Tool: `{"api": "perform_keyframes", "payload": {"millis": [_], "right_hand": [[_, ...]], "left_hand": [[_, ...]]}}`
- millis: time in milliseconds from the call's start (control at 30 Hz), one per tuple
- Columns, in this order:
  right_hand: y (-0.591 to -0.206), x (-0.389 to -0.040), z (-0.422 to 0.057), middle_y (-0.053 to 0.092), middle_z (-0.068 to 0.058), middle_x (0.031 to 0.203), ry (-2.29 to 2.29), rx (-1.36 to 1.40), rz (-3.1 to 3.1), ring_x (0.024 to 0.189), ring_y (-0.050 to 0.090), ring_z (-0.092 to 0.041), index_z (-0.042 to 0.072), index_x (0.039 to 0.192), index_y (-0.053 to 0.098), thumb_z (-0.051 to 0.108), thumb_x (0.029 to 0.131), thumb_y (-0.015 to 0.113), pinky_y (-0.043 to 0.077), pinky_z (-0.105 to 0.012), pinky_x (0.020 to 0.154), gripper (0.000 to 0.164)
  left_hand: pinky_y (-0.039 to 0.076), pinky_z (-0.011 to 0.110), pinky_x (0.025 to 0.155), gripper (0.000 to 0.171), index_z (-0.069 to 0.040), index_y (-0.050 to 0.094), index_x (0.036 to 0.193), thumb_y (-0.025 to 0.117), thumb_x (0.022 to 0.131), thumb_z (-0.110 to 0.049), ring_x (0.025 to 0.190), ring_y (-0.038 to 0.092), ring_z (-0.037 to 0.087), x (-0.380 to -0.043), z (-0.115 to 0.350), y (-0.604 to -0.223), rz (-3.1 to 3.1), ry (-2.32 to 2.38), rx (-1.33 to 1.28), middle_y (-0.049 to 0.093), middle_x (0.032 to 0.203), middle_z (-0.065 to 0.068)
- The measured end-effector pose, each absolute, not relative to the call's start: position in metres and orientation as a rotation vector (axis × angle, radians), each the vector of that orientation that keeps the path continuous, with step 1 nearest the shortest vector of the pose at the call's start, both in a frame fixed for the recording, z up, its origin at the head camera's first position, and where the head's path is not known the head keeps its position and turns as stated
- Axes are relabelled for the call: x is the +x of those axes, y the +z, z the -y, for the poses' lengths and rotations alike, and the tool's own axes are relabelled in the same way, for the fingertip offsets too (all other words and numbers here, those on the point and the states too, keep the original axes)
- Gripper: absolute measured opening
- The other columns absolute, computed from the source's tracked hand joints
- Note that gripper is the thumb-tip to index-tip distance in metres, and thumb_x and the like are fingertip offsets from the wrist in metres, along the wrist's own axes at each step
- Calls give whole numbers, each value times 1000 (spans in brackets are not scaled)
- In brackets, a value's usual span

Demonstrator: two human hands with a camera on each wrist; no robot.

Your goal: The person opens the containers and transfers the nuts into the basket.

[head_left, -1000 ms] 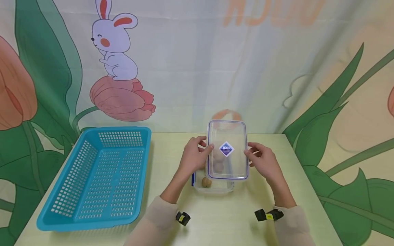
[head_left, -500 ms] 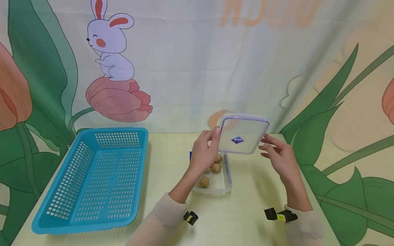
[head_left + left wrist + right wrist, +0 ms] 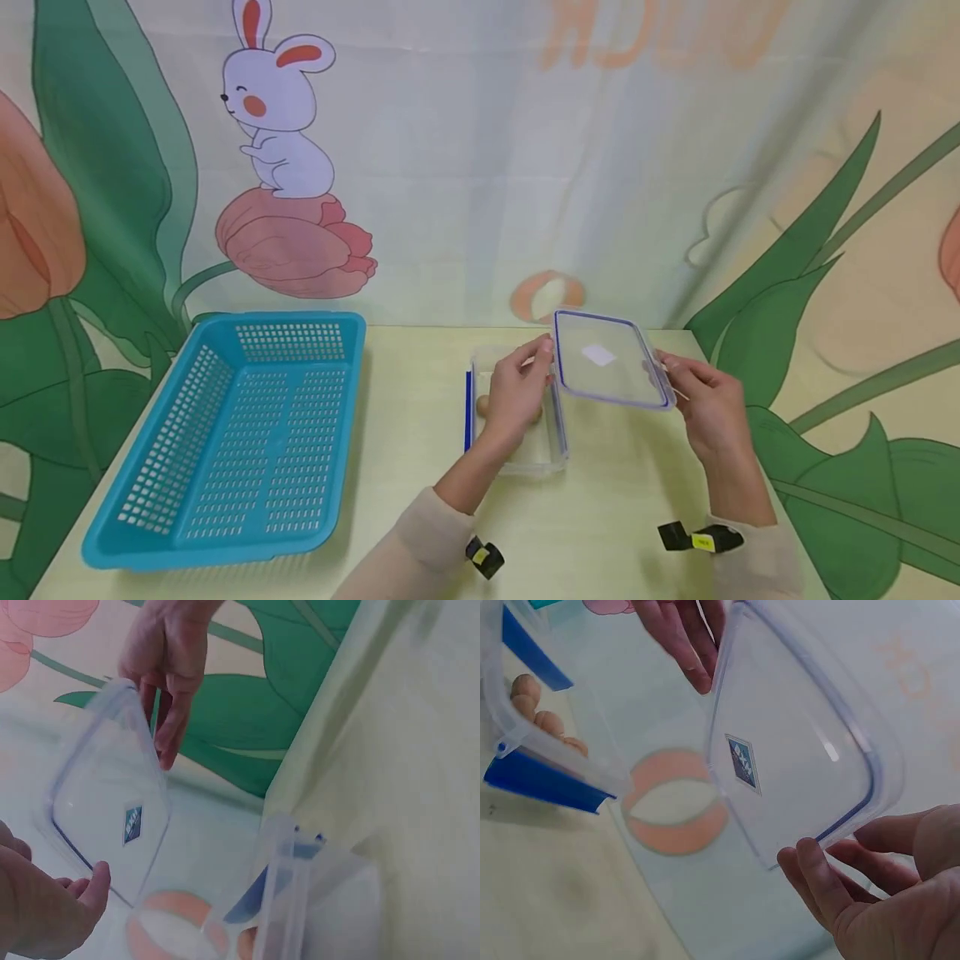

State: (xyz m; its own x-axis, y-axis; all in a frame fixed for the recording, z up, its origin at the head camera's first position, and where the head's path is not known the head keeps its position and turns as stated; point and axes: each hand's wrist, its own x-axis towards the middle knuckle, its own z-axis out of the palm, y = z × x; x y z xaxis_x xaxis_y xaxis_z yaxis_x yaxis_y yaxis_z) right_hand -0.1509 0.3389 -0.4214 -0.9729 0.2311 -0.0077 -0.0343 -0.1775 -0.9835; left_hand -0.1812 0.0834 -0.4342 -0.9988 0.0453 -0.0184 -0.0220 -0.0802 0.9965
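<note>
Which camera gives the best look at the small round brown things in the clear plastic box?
The right wrist view: several small round brown things show together, with no hand covering them. In the head view, the left hand blocks much of the group. The left wrist view catches only part of one in the clear plastic box.

The lid (image 3: pixel 611 367) is a clear plastic rectangle with rounded corners and a thin blue line running inside its rim. From the wrist views I can make out a small blue diamond sticker (image 3: pixel 742 763) with white letters. It is up in the air, tilted, held at opposite edges between the left hand (image 3: pixel 517 392) and right hand (image 3: pixel 716 412). Off to its left, the matching container (image 3: pixel 561 437) sits upright and uncovered on the worktop, clear-walled, with blue clips (image 3: pixel 547 784). Several round brown pieces (image 3: pixel 548 724) lie inside, partly hidden.
</note>
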Motion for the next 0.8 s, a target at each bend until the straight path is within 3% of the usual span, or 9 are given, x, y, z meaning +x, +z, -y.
{"api": "perform_keyframes", "payload": {"millis": [133, 267, 467, 800], "right_hand": [[-432, -153, -348, 78, -3, 116, 2250, -284, 1942, 96, 75, -13, -11, 133, 67, 5, 101, 71, 61, -23, 84, 36], [-444, -153, -364, 76, -2, 119, 2225, -282, 2010, 99, 74, -12, -11, 138, 63, 5, 101, 72, 60, -22, 88, 42], [-464, -150, -398, 74, 3, 119, 2192, -242, 2129, 101, 72, -9, -10, 140, 63, 7, 100, 74, 58, -19, 89, 44], [-488, -144, -437, 76, 4, 121, 2335, -210, 2125, 106, 72, -8, -6, 140, 65, 2, 103, 68, 58, -20, 90, 39]], "left_hand": [[57, 36, 102, 41, -7, 66, 144, 70, 104, -15, 125, 68, 20, -179, -94, -442, -1968, 2355, 10, 67, 141, 5], [51, 40, 111, 45, -6, 64, 145, 71, 100, -6, 127, 67, 21, -174, -107, -452, -1951, 2357, -19, 66, 142, 5], [57, 35, 101, 48, 1, 62, 144, 69, 97, 3, 128, 67, 28, -165, -129, -466, -1932, 2334, 5, 65, 143, 13], [62, 29, 86, 50, 3, 64, 140, 73, 91, 8, 116, 72, 26, -155, -156, -496, -2067, 2162, 27, 70, 133, 12]]}}
